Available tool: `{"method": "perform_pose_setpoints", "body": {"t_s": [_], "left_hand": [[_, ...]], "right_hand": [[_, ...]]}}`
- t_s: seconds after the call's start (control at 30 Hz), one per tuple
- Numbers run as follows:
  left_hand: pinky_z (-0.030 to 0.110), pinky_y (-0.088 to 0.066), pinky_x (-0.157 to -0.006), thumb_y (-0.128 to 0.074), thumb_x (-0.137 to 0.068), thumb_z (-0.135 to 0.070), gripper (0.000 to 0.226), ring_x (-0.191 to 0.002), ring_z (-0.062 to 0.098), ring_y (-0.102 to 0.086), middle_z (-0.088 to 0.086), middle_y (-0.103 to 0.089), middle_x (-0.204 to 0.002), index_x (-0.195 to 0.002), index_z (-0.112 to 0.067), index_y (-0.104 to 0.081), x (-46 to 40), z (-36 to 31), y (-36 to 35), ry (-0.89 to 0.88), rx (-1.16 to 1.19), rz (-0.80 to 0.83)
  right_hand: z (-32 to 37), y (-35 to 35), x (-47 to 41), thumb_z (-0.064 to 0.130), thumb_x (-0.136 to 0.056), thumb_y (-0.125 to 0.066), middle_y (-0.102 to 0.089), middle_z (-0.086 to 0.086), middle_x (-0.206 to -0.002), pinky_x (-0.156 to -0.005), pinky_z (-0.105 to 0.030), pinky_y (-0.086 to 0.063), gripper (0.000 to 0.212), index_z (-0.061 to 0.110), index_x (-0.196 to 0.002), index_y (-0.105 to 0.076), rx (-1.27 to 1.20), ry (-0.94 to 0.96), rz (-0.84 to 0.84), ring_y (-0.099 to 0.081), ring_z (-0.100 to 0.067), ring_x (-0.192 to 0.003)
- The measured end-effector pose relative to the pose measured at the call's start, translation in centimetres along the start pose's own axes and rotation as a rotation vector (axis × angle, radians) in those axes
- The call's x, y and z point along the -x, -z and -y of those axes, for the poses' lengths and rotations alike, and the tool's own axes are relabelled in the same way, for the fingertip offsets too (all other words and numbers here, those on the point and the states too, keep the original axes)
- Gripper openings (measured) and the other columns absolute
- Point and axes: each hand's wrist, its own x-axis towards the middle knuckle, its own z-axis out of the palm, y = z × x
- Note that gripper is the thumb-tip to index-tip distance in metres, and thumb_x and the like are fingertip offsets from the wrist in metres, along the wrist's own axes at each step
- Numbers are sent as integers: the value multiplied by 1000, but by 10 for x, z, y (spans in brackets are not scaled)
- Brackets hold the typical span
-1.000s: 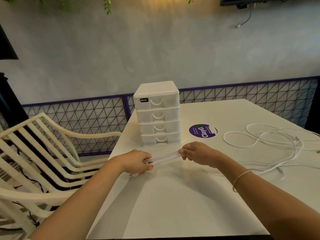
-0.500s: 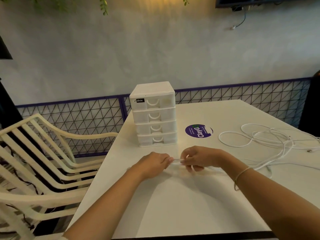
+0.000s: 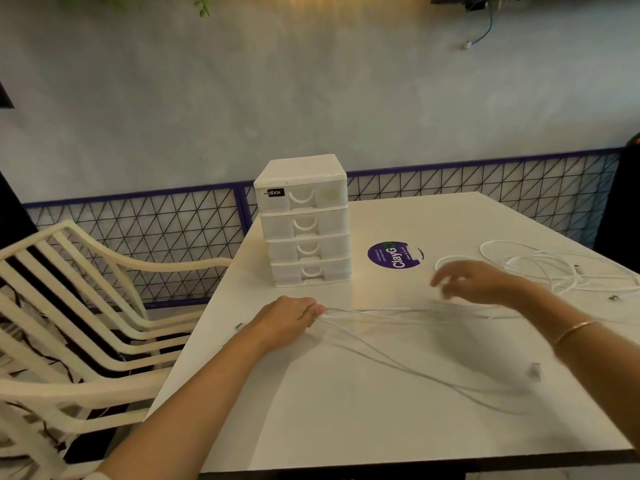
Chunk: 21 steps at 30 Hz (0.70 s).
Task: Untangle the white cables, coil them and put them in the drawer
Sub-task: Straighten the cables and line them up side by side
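My left hand (image 3: 291,320) pinches several strands of a white cable (image 3: 398,344) just above the table, in front of the drawer unit. The strands fan out to the right, blurred by motion, and a plug end (image 3: 535,371) swings near my right forearm. My right hand (image 3: 474,280) hovers with fingers spread and holds nothing; it is blurred too. A tangle of white cables (image 3: 550,268) lies on the table at the right. The white four-drawer unit (image 3: 304,220) stands at the back left of the table with all its drawers closed.
The white table (image 3: 346,427) carries a round purple sticker (image 3: 394,255) beside the drawer unit. A cream slatted chair (image 3: 86,306) stands off the table's left edge. A wire-mesh fence (image 3: 485,188) runs behind the table along a grey wall.
My right hand let go of the cable and swung away to the right. The short bundle held between both hands has fallen open into long loose strands trailing from my left hand.
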Motion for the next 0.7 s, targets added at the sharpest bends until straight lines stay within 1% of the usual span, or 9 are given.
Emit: {"method": "perform_pose_setpoints", "body": {"t_s": [0.07, 0.13, 0.23, 0.27, 0.33, 0.47, 0.53, 0.6, 0.7], "left_hand": [[29, -35, -61, -31, -99, -43, 38, -66, 16, -46, -7, -49, -68, -65, -28, -40, -1, -3, 0, -14, -1, -5], [31, -38, -63, -32, -99, -43, 38, -68, 18, -48, -6, -50, -68, -65, -27, -40, 0, -6, 0, -21, -3, -12], [35, -45, -70, -33, -98, -44, 37, -75, 24, -54, 3, -58, -77, -67, -26, -43, 3, -6, 1, -23, -3, -16], [36, -46, -71, -33, -98, -44, 37, -76, 25, -56, 6, -60, -80, -69, -24, -44, 4, -5, 1, -24, 2, -18], [37, -47, -73, -34, -98, -44, 37, -79, 26, -57, 7, -62, -83, -69, -24, -45, 4, -5, 1, -33, 17, -22], [35, -46, -74, -34, -99, -43, 37, -80, 24, -56, 1, -59, -80, -67, -27, -44, 2, -7, 0, -47, 21, -17], [34, -45, -73, -33, -99, -43, 36, -77, 22, -55, -2, -58, -79, -66, -30, -43, 1, -8, -1, -49, 11, -17], [34, -46, -74, -33, -99, -43, 37, -76, 20, -54, -2, -58, -79, -64, -32, -42, 0, -10, -1, -61, 8, -10], [35, -47, -75, -33, -99, -43, 38, -77, 21, -55, -3, -58, -76, -63, -33, -42, -3, -15, -1, -80, 7, -4]], "right_hand": [[41, -25, -6, 27, -91, -57, -63, 5, -106, -96, -25, -39, 21, 17, -106, -67, -120, 81, 56, -53, -13, -102], [76, -52, -12, 31, -95, -49, -65, -1, -110, -98, -29, -40, 28, 13, -109, -66, -168, 142, 181, -55, -17, -104], [104, -70, -13, 24, -95, -49, -68, 2, -87, -80, -24, -45, 22, 13, -100, -67, -169, 222, 234, -61, -12, -83], [107, -71, -13, 21, -94, -51, -68, 6, -79, -78, -23, -45, 18, 14, -96, -67, -203, 232, 239, -62, -10, -76], [108, -72, -13, 18, -92, -55, -67, 9, -74, -81, -23, -48, 13, 14, -93, -67, -246, 238, 256, -63, -8, -69], [107, -70, -13, 12, -92, -50, -67, 2, -80, -80, -26, -46, 18, 15, -90, -68, -217, 216, 291, -59, -11, -73], [102, -68, -12, 8, -91, -45, -71, -6, -85, -83, -30, -48, 25, 14, -87, -69, -307, 201, 387, -63, -15, -76], [97, -67, -11, 4, -90, -43, -72, -14, -90, -85, -34, -50, 27, 5, -92, -70, -423, 171, 451, -66, -21, -80], [94, -68, -12, 3, -88, -44, -72, -12, -82, -71, -26, -52, 23, -1, -93, -66, -454, 151, 426, -68, -21, -73]]}}
